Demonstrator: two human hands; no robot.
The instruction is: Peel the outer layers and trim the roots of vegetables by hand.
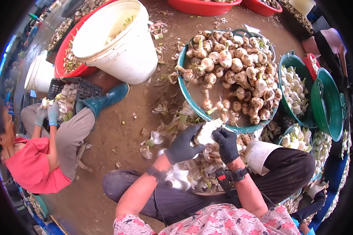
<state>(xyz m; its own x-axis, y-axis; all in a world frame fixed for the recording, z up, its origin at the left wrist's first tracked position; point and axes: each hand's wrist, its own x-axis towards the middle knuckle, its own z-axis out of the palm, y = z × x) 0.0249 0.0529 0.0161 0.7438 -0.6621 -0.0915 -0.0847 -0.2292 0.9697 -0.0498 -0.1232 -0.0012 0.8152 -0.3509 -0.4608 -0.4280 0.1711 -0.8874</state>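
Note:
Both my hands wear dark gloves. My left hand (184, 144) grips a whitish garlic bulb (208, 132) from its left side. At the right of the same bulb, the fingers of my right hand (227, 144) are pinched against its skin. Just beyond them stands a wide green-rimmed tub (191, 101) heaped with unpeeled, soil-stained garlic bulbs (236, 65). Loose peeled-off garlic skins (207, 167) lie in a pile below my hands, between my legs.
A large white bucket (126, 55) stands ahead on the left. Green baskets hold cleaned garlic bulbs (294, 91) on the right, beside an empty green basket (328, 102). Another person (36, 164) sits at the left by a black crate (88, 89). Red basins (204, 7) stand farther off.

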